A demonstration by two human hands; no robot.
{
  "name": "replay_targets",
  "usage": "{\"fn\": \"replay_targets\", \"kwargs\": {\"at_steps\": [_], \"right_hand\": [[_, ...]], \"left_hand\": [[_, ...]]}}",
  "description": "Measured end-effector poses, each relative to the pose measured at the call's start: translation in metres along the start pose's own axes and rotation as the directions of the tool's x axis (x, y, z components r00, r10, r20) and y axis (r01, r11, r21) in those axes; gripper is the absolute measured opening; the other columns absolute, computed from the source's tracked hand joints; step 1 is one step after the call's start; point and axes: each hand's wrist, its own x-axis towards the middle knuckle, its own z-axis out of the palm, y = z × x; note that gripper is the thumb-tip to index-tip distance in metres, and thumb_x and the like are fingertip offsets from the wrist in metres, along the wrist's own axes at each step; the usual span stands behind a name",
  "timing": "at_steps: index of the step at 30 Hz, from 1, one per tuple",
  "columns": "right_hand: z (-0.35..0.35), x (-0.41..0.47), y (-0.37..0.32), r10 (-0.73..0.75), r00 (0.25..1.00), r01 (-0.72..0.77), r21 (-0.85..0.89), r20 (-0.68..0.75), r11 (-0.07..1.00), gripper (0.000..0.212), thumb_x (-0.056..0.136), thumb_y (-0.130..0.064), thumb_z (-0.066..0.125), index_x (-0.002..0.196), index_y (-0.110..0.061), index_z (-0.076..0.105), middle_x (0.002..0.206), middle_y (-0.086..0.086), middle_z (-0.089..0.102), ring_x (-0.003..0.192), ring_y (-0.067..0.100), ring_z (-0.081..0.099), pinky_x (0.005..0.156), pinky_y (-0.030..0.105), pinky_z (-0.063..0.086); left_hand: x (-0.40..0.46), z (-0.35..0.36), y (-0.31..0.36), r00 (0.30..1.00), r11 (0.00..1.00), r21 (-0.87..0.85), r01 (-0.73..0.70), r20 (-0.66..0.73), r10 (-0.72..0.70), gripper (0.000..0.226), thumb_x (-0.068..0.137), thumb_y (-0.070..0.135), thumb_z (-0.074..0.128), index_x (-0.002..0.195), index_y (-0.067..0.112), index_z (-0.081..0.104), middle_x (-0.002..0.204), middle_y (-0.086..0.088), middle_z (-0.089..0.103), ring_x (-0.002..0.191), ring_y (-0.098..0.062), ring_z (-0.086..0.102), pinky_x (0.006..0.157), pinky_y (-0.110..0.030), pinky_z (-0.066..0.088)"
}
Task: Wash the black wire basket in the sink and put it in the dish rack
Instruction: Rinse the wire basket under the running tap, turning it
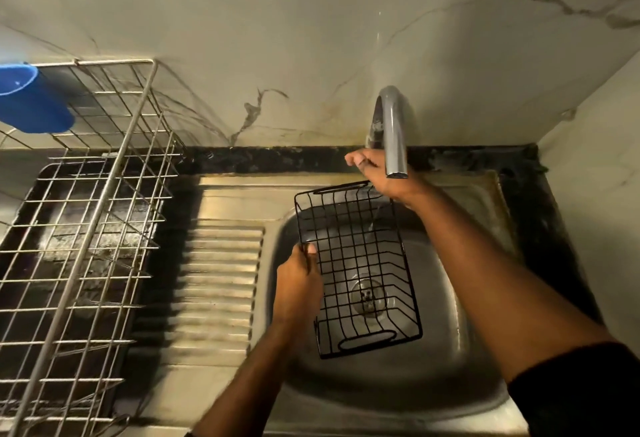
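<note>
The black wire basket (360, 263) hangs over the steel sink (450, 384), its open side facing me. My left hand (299, 284) grips its left rim. My right hand (384, 176) reaches past the basket's far end to the base of the chrome tap (393, 131), fingers curled there; what they hold is hidden behind the spout. A thin stream of water (374, 218) falls from the spout through the basket. The steel wire dish rack (86, 228) stands at the left.
A ribbed draining board (218, 280) lies between the rack and the sink bowl. A blue plastic cup (31, 104) sits at the rack's far left corner. Marble-look walls close in behind and on the right. The drain (369, 298) shows through the basket.
</note>
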Motion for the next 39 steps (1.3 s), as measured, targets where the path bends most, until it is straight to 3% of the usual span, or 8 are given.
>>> {"fn": "replay_targets", "kwargs": {"at_steps": [8, 14, 18, 24, 33, 36, 38, 39], "right_hand": [[0.006, -0.012, 0.023, 0.194, 0.955, -0.097, 0.381, -0.226, 0.919, 0.031, 0.105, -0.013, 0.038, 0.118, -0.006, 0.066, 0.112, -0.002, 0.073, 0.102, 0.001, 0.066, 0.083, 0.015, 0.047], [0.004, -0.024, 0.027, 0.199, 0.941, -0.121, 0.278, -0.274, 0.953, 0.027, 0.105, -0.024, 0.046, 0.124, -0.023, 0.065, 0.119, -0.002, 0.069, 0.11, 0.01, 0.064, 0.104, 0.044, 0.05], [0.009, -0.09, 0.004, 0.24, 0.89, -0.095, 0.356, -0.389, 0.93, 0.042, 0.109, -0.037, 0.033, 0.143, -0.023, 0.053, 0.127, -0.007, 0.059, 0.094, -0.009, 0.058, 0.083, 0.014, 0.048], [0.033, -0.175, 0.0, 0.34, 0.931, -0.286, 0.314, -0.131, 0.905, 0.062, 0.082, -0.088, 0.026, 0.125, -0.054, 0.053, 0.139, -0.004, 0.059, 0.122, 0.016, 0.06, 0.11, 0.049, 0.041], [0.05, -0.22, -0.033, 0.349, 0.901, -0.35, 0.041, -0.258, 0.936, 0.04, 0.105, -0.031, 0.047, 0.143, -0.018, 0.051, 0.128, 0.003, 0.065, 0.089, 0.017, 0.072, 0.089, 0.038, 0.059], [0.069, -0.245, -0.049, 0.205, 0.836, -0.268, -0.052, -0.509, 0.962, 0.034, 0.105, -0.036, 0.044, 0.131, -0.021, 0.06, 0.093, 0.005, 0.072, 0.076, 0.017, 0.07, 0.07, 0.037, 0.06], [0.081, -0.256, -0.055, 0.21, 0.778, -0.251, 0.013, -0.592, 0.968, 0.035, 0.103, -0.042, 0.045, 0.115, -0.017, 0.066, 0.075, 0.005, 0.068, 0.062, 0.02, 0.066, 0.055, 0.04, 0.056], [0.086, -0.26, -0.056, 0.245, 0.764, -0.274, 0.043, -0.597, 0.961, 0.038, 0.102, -0.044, 0.046, 0.107, -0.013, 0.068, 0.07, 0.004, 0.066, 0.057, 0.02, 0.064, 0.051, 0.039, 0.054]], "left_hand": [[-0.001, 0.0, 0.004, 0.996, 0.994, 0.078, -0.079, -0.031, 0.082, 0.036, 0.108, 0.044, 0.032, 0.103, 0.019, 0.057, 0.064, 0.007, 0.053, 0.052, -0.007, 0.05, 0.05, -0.028, 0.043], [-0.008, -0.002, 0.005, 0.996, 0.995, 0.058, -0.083, -0.032, 0.085, 0.036, 0.108, 0.043, 0.033, 0.101, 0.018, 0.057, 0.065, 0.005, 0.054, 0.053, -0.006, 0.051, 0.051, -0.026, 0.044], [-0.018, -0.01, 0.008, 0.991, 0.992, 0.046, -0.12, -0.051, 0.122, 0.03, 0.109, 0.037, 0.035, 0.1, 0.019, 0.057, 0.063, 0.005, 0.053, 0.045, 0.002, 0.05, 0.042, -0.014, 0.039], [-0.043, -0.026, 0.016, 0.982, 0.981, 0.11, -0.158, -0.087, 0.167, 0.034, 0.109, 0.041, 0.034, 0.105, 0.018, 0.057, 0.063, 0.006, 0.055, 0.048, -0.005, 0.049, 0.038, -0.013, 0.033], [-0.087, -0.057, 0.0, 0.935, 0.93, 0.098, -0.354, 0.009, 0.355, 0.053, 0.105, 0.051, 0.028, 0.122, 0.011, 0.059, 0.057, 0.007, 0.049, 0.044, -0.005, 0.043, 0.042, -0.022, 0.038], [-0.103, -0.079, 0.005, 0.875, 0.872, 0.066, -0.485, 0.019, 0.484, 0.053, 0.105, 0.046, 0.032, 0.145, 0.017, 0.051, 0.091, 0.007, 0.07, 0.076, -0.002, 0.064, 0.066, -0.006, 0.045], [-0.105, -0.088, 0.005, 0.826, 0.819, 0.118, -0.561, 0.017, 0.563, 0.053, 0.107, 0.041, 0.035, 0.156, 0.022, 0.038, 0.134, 0.007, 0.062, 0.114, -0.007, 0.06, 0.095, -0.014, 0.044], [-0.104, -0.091, 0.004, 0.821, 0.808, 0.155, -0.568, 0.034, 0.57, 0.054, 0.107, 0.04, 0.035, 0.158, 0.022, 0.034, 0.138, 0.003, 0.062, 0.113, -0.012, 0.062, 0.093, -0.021, 0.047]]}}
